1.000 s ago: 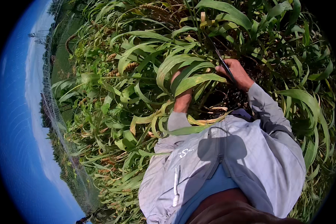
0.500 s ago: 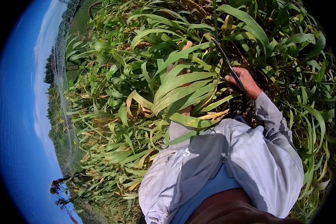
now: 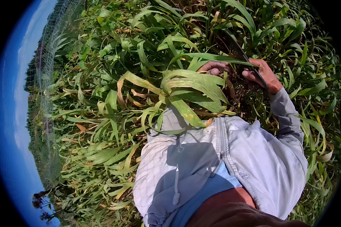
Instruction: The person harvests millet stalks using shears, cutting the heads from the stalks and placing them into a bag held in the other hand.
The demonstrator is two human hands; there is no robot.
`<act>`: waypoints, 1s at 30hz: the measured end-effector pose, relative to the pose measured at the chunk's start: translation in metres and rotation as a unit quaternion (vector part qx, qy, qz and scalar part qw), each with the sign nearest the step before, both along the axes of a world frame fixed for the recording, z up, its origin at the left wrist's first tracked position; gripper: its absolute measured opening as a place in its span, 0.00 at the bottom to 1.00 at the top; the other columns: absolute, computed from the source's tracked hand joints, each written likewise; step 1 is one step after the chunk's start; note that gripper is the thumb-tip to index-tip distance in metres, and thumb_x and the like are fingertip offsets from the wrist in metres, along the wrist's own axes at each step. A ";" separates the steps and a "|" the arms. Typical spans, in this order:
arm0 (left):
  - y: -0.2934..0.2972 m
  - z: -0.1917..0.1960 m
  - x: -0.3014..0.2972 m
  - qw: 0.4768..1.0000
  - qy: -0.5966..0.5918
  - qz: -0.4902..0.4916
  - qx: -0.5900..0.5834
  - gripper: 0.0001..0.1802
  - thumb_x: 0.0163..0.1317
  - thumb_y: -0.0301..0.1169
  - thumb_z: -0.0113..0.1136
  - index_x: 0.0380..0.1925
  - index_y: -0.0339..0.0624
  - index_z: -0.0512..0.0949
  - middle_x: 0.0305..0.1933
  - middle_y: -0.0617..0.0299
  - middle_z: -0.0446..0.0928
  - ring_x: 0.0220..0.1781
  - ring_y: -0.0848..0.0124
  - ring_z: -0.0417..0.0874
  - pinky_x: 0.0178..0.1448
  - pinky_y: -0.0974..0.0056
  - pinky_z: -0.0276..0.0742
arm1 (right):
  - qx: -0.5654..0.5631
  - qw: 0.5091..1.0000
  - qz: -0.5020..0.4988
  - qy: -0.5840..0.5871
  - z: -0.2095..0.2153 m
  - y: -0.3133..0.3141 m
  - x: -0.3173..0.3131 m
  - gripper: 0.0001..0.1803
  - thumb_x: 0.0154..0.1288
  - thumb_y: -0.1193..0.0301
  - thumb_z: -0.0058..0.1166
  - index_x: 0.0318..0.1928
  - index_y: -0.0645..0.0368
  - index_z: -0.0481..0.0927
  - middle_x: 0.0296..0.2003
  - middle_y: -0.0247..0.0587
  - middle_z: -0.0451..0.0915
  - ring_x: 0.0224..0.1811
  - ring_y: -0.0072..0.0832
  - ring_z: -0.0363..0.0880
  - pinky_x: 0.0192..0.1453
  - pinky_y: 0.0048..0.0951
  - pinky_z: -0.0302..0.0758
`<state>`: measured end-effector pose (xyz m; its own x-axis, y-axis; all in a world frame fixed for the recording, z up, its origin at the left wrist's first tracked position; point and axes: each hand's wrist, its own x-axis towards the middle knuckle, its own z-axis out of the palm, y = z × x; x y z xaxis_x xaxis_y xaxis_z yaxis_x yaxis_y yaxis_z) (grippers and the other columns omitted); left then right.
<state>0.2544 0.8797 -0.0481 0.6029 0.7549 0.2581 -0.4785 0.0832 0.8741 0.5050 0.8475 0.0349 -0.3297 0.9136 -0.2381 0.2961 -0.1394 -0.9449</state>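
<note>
My right hand (image 3: pixel 268 75) is closed around a long, dark, slightly curved blade (image 3: pixel 243 55), like a sickle's; its handle is hidden. The blade slants up and left from the fist into the leaves. Just left of it, my left hand (image 3: pixel 215 67) reaches out from beneath broad green leaves, fingers stretched and apart from the thumb, with nothing seen in its grip. A drooping clump of yellow-green leaves (image 3: pixel 195 85) lies over my left forearm and covers most of it. One long leaf (image 3: pixel 219 58) crosses above the left fingers toward the right hand.
Dense leafy crop plants (image 3: pixel 113 113) surround me, some leaves yellowed or dry. Brown seed heads (image 3: pixel 81 128) show among them. A mesh net (image 3: pixel 45 83) stands along the left side, with trees and sky beyond. Shaded soil (image 3: pixel 236 90) shows between my hands.
My left hand has come out from behind the leaves, moving right toward my right hand. The right hand and blade have shifted slightly right. The leaf clump now drapes over my left forearm.
</note>
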 end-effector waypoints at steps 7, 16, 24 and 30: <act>-0.018 -0.090 -0.025 0.964 0.206 -0.023 -0.164 0.23 0.68 0.47 0.58 0.48 0.37 0.75 0.45 0.53 0.75 0.53 0.61 0.72 0.60 0.55 0.63 | 0.108 0.952 0.088 -0.275 -0.010 -0.005 0.013 0.24 0.54 0.55 0.65 0.29 0.65 0.72 0.18 0.46 0.64 0.20 0.27 0.68 0.26 0.33 0.63; -0.054 -0.158 -0.112 0.881 0.395 0.076 -0.250 0.21 0.65 0.48 0.61 0.41 0.39 0.78 0.32 0.63 0.70 0.38 0.70 0.68 0.43 0.62 0.59 | 0.187 0.850 0.202 -0.449 -0.035 0.019 0.005 0.22 0.52 0.56 0.61 0.41 0.60 0.76 0.33 0.50 0.81 0.38 0.51 0.80 0.40 0.48 0.76; 0.007 -0.141 -0.035 0.913 0.318 0.104 -0.233 0.20 0.63 0.49 0.64 0.35 0.41 0.81 0.21 0.72 0.66 0.24 0.78 0.65 0.29 0.68 0.55 | 0.174 0.878 0.228 -0.383 -0.074 0.079 0.014 0.19 0.49 0.60 0.62 0.29 0.65 0.75 0.23 0.59 0.75 0.30 0.58 0.75 0.36 0.52 0.71; 0.085 -0.054 -0.004 0.934 0.254 0.245 -0.058 0.19 0.65 0.37 0.63 0.48 0.32 0.78 0.31 0.62 0.79 0.27 0.77 0.75 0.28 0.72 0.69 | 0.056 0.990 0.093 -0.094 -0.067 0.113 0.042 0.20 0.60 0.57 0.60 0.30 0.65 0.77 0.17 0.42 0.71 0.20 0.27 0.72 0.26 0.35 0.67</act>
